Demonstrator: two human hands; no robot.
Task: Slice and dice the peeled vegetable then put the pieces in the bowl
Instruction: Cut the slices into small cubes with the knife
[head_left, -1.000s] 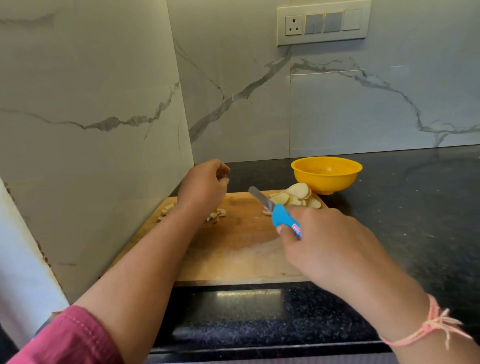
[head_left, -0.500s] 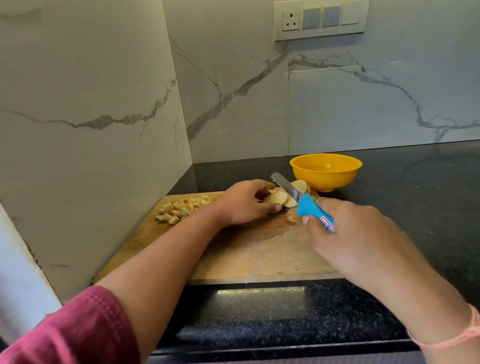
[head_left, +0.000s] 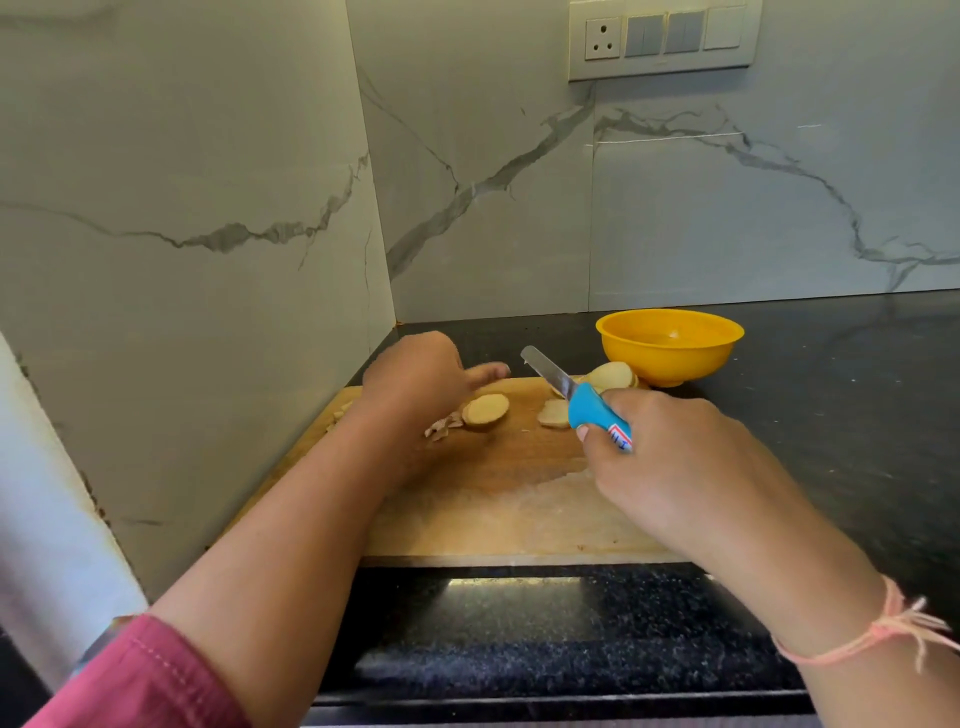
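Right hand (head_left: 675, 452) had its fingers wrapped round the blue handle of the knife (head_left: 597, 415). The thumb lay along the handle's near side. The blade pointed up and left, tip raised off the cutting board (head_left: 493, 514) and not touching any piece.

Left hand (head_left: 415, 379) sat over the far-left part of the board, back of hand to camera. One digit stuck out straight toward the blade and was motion-blurred; the other fingers were hidden behind the hand. Couldn't tell how far open it was or whether it had hold of anything. A round slice (head_left: 485, 410) lay on the board right at that hand's lower edge; contact unclear.

The vegetable was in four places, all on the board:
- That slice by the left hand.
- A second slice (head_left: 555, 414), just left of the knife handle.
- A stack of slices (head_left: 613, 375) at the far-right corner, behind the knife and just beside the bowl.
- Diced bits (head_left: 441, 428) near the left wrist, mostly hidden by the forearm.

Yellow bowl (head_left: 670, 345) stood upright on the black counter (head_left: 831, 415), just past the board's far-right corner. No pieces were visible inside it.
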